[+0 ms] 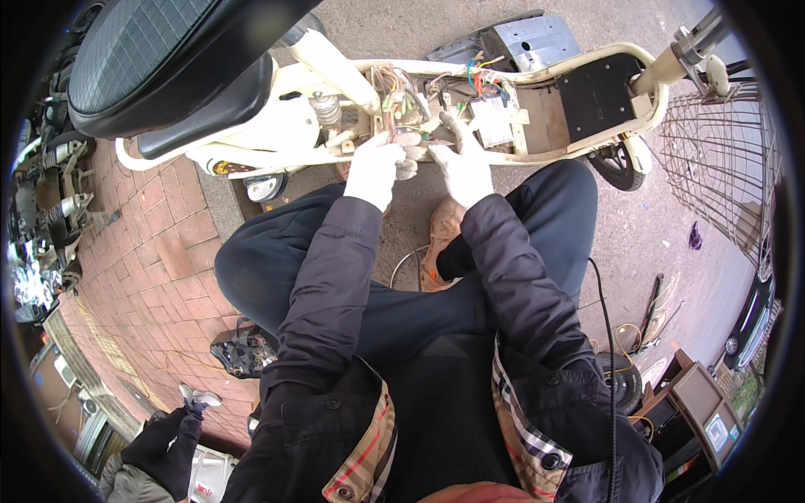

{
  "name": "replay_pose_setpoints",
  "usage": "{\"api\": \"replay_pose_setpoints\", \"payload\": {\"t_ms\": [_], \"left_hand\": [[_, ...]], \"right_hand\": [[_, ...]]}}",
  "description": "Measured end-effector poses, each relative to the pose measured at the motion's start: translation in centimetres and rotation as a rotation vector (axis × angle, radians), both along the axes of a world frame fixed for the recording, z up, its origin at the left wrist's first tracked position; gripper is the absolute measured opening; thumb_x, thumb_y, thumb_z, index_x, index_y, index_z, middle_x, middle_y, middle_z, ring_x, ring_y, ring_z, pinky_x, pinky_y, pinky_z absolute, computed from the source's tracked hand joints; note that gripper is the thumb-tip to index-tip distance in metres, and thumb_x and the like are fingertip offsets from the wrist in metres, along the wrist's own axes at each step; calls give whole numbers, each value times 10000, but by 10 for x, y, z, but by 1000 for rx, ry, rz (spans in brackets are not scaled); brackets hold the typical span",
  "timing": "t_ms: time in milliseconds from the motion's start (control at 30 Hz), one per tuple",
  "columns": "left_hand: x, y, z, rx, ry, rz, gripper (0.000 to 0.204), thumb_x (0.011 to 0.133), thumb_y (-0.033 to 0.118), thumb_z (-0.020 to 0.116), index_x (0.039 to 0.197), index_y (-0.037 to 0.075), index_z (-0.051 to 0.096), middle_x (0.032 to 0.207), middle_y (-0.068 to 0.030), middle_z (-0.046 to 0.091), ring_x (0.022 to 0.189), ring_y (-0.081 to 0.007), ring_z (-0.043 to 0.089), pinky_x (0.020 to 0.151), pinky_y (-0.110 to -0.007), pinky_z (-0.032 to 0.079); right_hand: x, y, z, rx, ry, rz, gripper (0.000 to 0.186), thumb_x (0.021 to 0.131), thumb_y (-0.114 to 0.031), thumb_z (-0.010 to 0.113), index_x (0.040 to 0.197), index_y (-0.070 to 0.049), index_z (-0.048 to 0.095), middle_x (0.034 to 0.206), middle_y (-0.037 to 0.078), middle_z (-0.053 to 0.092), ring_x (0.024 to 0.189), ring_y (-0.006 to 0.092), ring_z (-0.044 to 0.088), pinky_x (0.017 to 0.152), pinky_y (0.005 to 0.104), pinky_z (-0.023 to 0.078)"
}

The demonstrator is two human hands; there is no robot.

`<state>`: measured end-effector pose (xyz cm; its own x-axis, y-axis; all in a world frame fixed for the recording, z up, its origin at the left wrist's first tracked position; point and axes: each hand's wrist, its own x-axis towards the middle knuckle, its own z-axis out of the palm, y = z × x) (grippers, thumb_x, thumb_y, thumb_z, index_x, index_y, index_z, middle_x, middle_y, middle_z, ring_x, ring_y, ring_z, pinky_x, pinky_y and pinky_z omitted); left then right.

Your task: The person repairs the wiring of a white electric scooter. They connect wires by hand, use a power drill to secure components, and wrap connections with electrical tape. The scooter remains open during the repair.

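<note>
A cream electric scooter [302,121] with a black quilted seat [151,63] stands across the view in front of me, its open deck exposing bundled coloured wires [394,84] and a silver boxed component [490,121]. Both my hands wear white gloves. My left hand [377,168] has curled fingers at a pinkish wire in the middle of the frame. Just beside it, my right hand [461,163] has its fingers closed near the same wiring; what they grip is too small to make out. A black plate [595,96] lies at the deck's right end.
A grey removed panel [528,46] lies beyond the scooter. A wire basket [713,159] stands right, with a loose tyre [620,381] and cabinet [696,411] below. Parked scooters [59,193] line the left. Another person's legs [163,444] show at lower left. A black bag [239,352] lies nearby.
</note>
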<state>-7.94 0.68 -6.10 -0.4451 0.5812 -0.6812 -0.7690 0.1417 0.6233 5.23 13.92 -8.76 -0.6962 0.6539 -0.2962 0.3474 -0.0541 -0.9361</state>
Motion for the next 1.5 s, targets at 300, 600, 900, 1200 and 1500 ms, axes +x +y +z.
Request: {"api": "replay_pose_setpoints", "payload": {"t_ms": [300, 600, 900, 1200, 1500], "left_hand": [[-11, -2, -5, -18, -6, 115, 146, 1016, 110, 594, 1069, -6, 666, 811, -79, 705, 589, -168, 658, 579, -302, 600], [-14, -2, -5, 76, -109, 351, 144, 1036, 119, 598, 1169, 64, 608, 962, -128, 735, 834, -296, 759, 731, -428, 643], [-35, -8, 4, 60, -22, 399, 199, 1028, 132, 605, 1202, 36, 598, 945, -160, 732, 816, -319, 767, 719, -436, 649], [-36, -9, 0, 13, -35, 400, 213, 1047, 157, 582, 1188, -1, 600, 976, -175, 745, 815, -324, 776, 715, -424, 654], [-37, -9, 5, 14, -64, 388, 206, 1045, 172, 583, 1153, -2, 596, 952, -174, 748, 793, -307, 765, 699, -420, 642]], "right_hand": [[-5, 1, 3, -342, 83, -32, 499, 1016, -60, 643, 1504, -7, 556, 946, 31, 677, 789, 84, 578, 702, 242, 483], [-9, -5, -5, -341, 99, -147, 655, 996, -17, 633, 1606, 7, 399, 1215, 150, 694, 919, 142, 648, 820, 280, 563], [-4, 1, 2, -376, 111, -200, 773, 1025, 16, 574, 1694, -19, 187, 1277, 198, 697, 887, 146, 672, 752, 270, 569], [0, 5, -5, -401, 140, -170, 772, 1041, -21, 528, 1699, -38, 125, 1345, 237, 678, 850, 192, 736, 751, 327, 622], [-3, 2, 8, -448, 120, -190, 693, 1026, 5, 568, 1661, 5, 291, 1200, 195, 700, 891, 173, 695, 743, 285, 586]]}}
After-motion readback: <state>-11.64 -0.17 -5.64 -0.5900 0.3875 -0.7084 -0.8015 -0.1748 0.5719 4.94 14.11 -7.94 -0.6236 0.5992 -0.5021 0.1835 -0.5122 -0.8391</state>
